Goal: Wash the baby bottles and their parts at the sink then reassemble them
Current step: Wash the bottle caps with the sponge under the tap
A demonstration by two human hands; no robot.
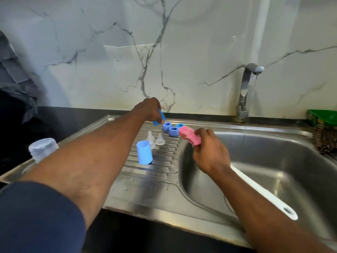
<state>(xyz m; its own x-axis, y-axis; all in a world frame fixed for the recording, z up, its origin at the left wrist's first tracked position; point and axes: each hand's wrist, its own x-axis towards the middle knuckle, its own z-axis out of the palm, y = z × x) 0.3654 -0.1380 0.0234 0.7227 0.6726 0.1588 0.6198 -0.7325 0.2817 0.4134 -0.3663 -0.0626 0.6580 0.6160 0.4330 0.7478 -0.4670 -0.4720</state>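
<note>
My left hand (150,109) reaches over the steel drainboard (151,183) and holds a blue cap (160,117) just above three blue collar rings (172,129). Two clear nipples (156,139) stand upright beside a blue cap (144,152) placed mouth down. My right hand (209,150) grips a bottle brush with a pink sponge head (188,135) at the basin's left rim; its white handle (264,194) runs back over the basin. A clear bottle (43,148) stands at the drainboard's left edge, partly hidden by my left arm.
Water runs from the steel tap (246,88) into the steel sink basin (273,161). A green holder with a brown scourer (323,130) sits at the right rim. Dark cloth (14,84) hangs at the far left. A marble wall stands behind.
</note>
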